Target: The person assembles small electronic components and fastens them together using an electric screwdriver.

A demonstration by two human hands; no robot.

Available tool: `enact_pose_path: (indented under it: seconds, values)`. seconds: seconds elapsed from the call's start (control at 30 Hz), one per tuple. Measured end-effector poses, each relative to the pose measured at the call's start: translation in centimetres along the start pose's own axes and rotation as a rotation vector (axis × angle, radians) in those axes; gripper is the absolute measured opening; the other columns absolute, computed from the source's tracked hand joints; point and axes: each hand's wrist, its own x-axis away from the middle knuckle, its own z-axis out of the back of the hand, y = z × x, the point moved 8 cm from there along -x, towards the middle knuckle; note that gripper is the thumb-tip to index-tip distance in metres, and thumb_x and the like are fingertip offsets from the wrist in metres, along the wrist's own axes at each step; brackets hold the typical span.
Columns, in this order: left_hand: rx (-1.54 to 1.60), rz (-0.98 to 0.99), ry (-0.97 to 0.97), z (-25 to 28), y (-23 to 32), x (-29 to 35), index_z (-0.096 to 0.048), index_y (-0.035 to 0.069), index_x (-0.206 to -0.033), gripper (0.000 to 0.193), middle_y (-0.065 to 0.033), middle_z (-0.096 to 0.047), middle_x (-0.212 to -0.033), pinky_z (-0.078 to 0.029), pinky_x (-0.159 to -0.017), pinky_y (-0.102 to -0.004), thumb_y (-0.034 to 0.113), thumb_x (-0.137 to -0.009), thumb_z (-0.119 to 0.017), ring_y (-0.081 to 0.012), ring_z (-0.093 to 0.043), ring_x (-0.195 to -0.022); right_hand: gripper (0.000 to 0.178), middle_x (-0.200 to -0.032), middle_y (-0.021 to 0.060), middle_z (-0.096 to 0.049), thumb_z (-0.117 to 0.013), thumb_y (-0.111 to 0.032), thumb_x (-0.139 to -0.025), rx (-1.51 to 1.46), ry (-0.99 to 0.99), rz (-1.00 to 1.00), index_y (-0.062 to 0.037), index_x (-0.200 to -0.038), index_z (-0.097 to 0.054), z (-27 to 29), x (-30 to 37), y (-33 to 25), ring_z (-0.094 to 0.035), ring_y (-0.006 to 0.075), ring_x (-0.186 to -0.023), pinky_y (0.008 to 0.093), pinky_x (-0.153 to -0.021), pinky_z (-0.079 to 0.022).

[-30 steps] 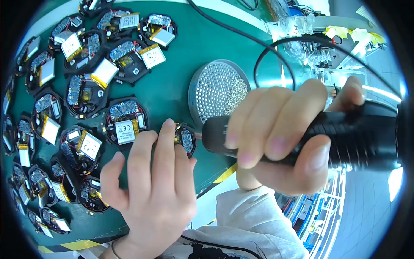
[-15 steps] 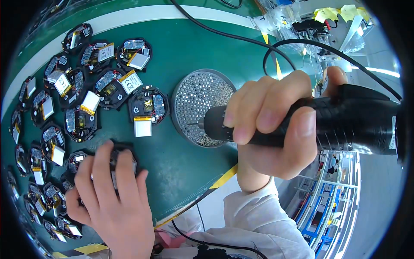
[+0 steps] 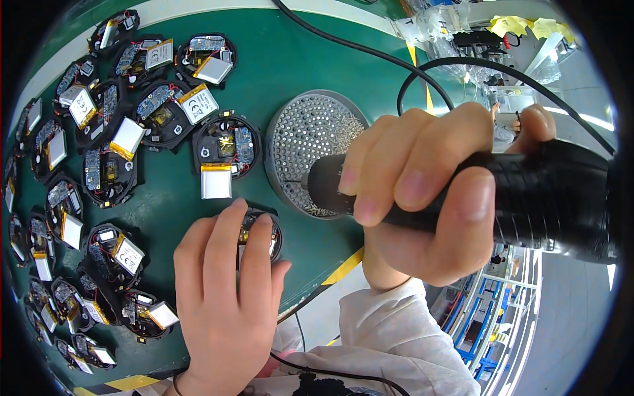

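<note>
My right hand (image 3: 429, 191) is wrapped around a black electric screwdriver (image 3: 551, 204) lying sideways, its thin bit pointing left. The bit is over a round grey tray (image 3: 269, 178) holding many small screws, some standing in a perforated plate and some loose at its right side. My left hand (image 3: 228, 297) lies palm down over a round black housing with a circuit board (image 3: 274, 231), fingers bent over its left side. The fingers cover much of that housing. Just beyond it sits another open housing (image 3: 228, 142) with a silver flat battery (image 3: 216, 181) hanging toward me.
Several similar open housings with batteries (image 3: 125, 257) cover the left of the green table (image 3: 317, 59). A black cable (image 3: 356, 46) loops across the far side to the screwdriver. Yellow-black tape (image 3: 343, 267) marks the near edge. Plastic bags (image 3: 436, 23) lie at far right.
My left hand has moved right with the round housing, closer to the screw tray, uncovering other housings at left. My right hand still holds the screwdriver over the tray. The view has shifted slightly.
</note>
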Motion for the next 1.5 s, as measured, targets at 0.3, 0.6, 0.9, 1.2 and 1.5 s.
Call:
enact_pose_path:
  seconds: [0.3, 0.6, 0.9, 1.2, 1.5]
  values:
    - [0.131, 0.067, 0.021, -0.1, -0.9, 0.0, -0.063, 0.003, -0.107, 0.043, -0.0122, -0.058, -0.119, -0.045, -0.083, -0.0424, 0.005, -0.066, -0.075, -0.0337, -0.053, -0.099, 0.047, -0.079, 0.0077, -0.049, -0.044, -0.02, -0.096, -0.035, -0.049, -0.038, 0.0026, -0.134, -0.031, 1.4, -0.1, -2.1, -0.051, 0.0164, -0.049, 0.032, -0.044, -0.045]
    - [-0.032, -0.002, 0.046, 0.6, 1.0, 0.1, -0.064, 0.002, -0.1, 0.035, -0.0127, -0.059, -0.12, -0.047, -0.079, -0.0409, 0.003, -0.066, -0.071, -0.0324, -0.056, -0.095, 0.046, -0.076, 0.0087, -0.051, -0.049, -0.017, -0.094, -0.17, -0.03, -0.031, 0.0044, -0.131, -0.03, 2.4, 1.6, -4.5, -0.052, 0.017, -0.046, 0.0307, -0.041, -0.046]
    - [-0.116, -0.099, 0.057, 0.8, 0.7, -0.4, -0.062, 0.002, -0.092, 0.024, -0.0124, -0.058, -0.12, -0.046, -0.08, -0.0411, 0.014, -0.072, -0.069, -0.0326, -0.054, -0.097, 0.047, -0.075, 0.0088, -0.052, -0.05, -0.016, -0.094, -0.186, -0.056, -0.012, 0.0024, -0.131, -0.028, 1.1, 2.5, -4.5, -0.054, 0.0178, -0.045, 0.0306, -0.04, -0.047]
    - [-0.103, -0.087, 0.043, 0.8, 0.2, -0.2, -0.062, 0.0, -0.095, 0.029, -0.0135, -0.057, -0.118, -0.045, -0.082, -0.0418, 0.015, -0.071, -0.069, -0.0334, -0.052, -0.099, 0.048, -0.074, 0.009, -0.053, -0.051, -0.015, -0.094, -0.243, -0.089, -0.023, 0.0003, -0.132, -0.027, 1.4, 3.6, -6.4, -0.055, 0.0186, -0.044, 0.0305, -0.039, -0.048]
    - [0.084, 0.028, 0.028, 0.4, -1.1, 0.0, -0.063, -0.003, -0.101, 0.037, -0.0161, -0.055, -0.119, -0.047, -0.081, -0.0413, 0.004, -0.065, -0.069, -0.0347, -0.053, -0.099, 0.049, -0.073, 0.0091, -0.054, -0.053, -0.014, -0.094, -0.279, -0.125, -0.001, -0.0017, -0.132, -0.025, -1.0, 2.8, -3.5, -0.056, 0.0194, -0.043, 0.0305, -0.038, -0.049]
